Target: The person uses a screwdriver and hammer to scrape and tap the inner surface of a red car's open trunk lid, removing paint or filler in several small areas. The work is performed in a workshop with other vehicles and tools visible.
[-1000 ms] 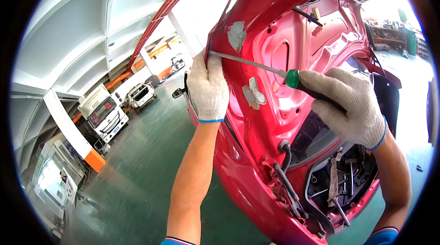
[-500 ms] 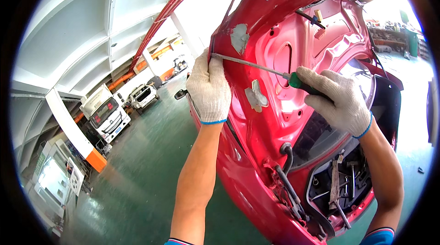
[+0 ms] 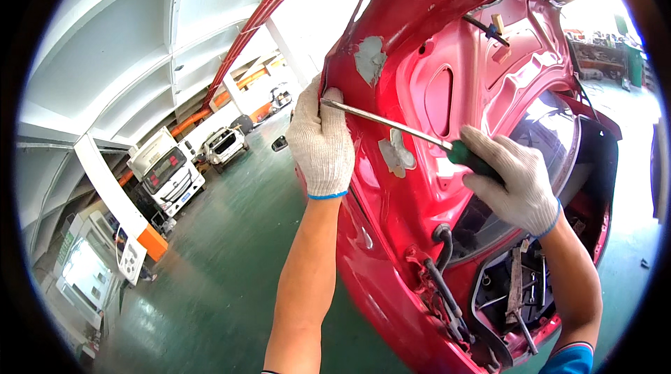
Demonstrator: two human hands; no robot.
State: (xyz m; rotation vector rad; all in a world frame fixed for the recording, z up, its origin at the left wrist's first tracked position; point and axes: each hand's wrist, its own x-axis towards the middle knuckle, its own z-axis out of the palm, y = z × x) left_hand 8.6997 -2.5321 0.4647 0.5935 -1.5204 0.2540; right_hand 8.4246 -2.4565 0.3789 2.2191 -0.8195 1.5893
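A raised red trunk lid [image 3: 402, 87] fills the middle, its inner side toward me and grey filler-like patches on its edge. My left hand [image 3: 321, 147], in a white knit glove, is closed round the lid's left edge, thumb on the near side and the other fingers partly hidden behind it. My right hand [image 3: 514, 178], gloved alike, grips the green and black handle of a screwdriver [image 3: 391, 123]. Its long metal shaft points left across the lid. The tip appears in front of my left thumb; whether it touches glove or metal I cannot tell.
Below the lid, a black tray [image 3: 500, 307] in the trunk holds several tools and a worn wooden strip [image 3: 514, 283]. A black hinge hose [image 3: 444, 286] runs beside it. Farther left stand a white truck [image 3: 166, 175], a white car [image 3: 225, 145] and an orange-based pillar [image 3: 119, 192].
The screwdriver's tip has drawn back from the lid's edge and now shows lower, across my left thumb. My right hand has lowered slightly. The whole view has shifted a little.
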